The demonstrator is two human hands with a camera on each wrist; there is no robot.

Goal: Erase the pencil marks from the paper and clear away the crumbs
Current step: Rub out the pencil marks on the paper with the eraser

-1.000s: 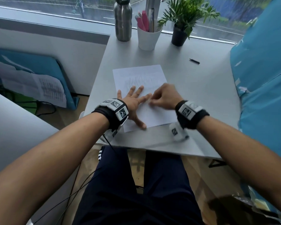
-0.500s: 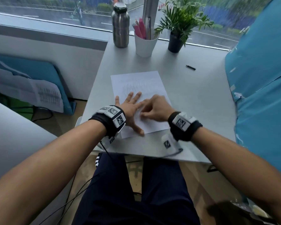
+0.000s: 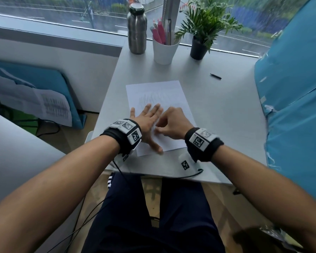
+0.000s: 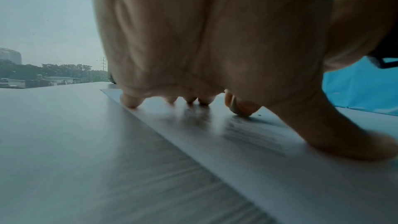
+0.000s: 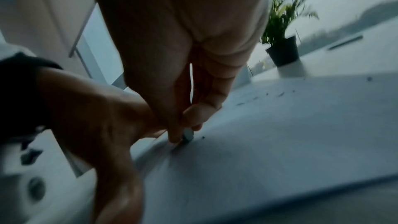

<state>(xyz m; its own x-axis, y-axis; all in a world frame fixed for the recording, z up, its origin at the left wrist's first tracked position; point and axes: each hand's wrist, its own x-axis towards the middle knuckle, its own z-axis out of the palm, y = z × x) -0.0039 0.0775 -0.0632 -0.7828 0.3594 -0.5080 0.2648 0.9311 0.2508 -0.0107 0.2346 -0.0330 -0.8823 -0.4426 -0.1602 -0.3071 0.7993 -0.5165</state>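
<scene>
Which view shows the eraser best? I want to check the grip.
The right wrist view: the eraser shows pinched in the right hand against the paper. Left wrist shows it small; head view hides it.

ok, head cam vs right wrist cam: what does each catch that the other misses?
Head only: the steel bottle, the white cup of pens, the loose black pen, and faint pencil scribbles beyond the hands on the white paper sheet.

Right wrist only: the small grey eraser pinched in the right hand fingertips and pressed on the sheet, plus dark crumbs scattered on it.

Both: the left hand flat on the paper, the right hand beside it, and the potted green plant.
</scene>
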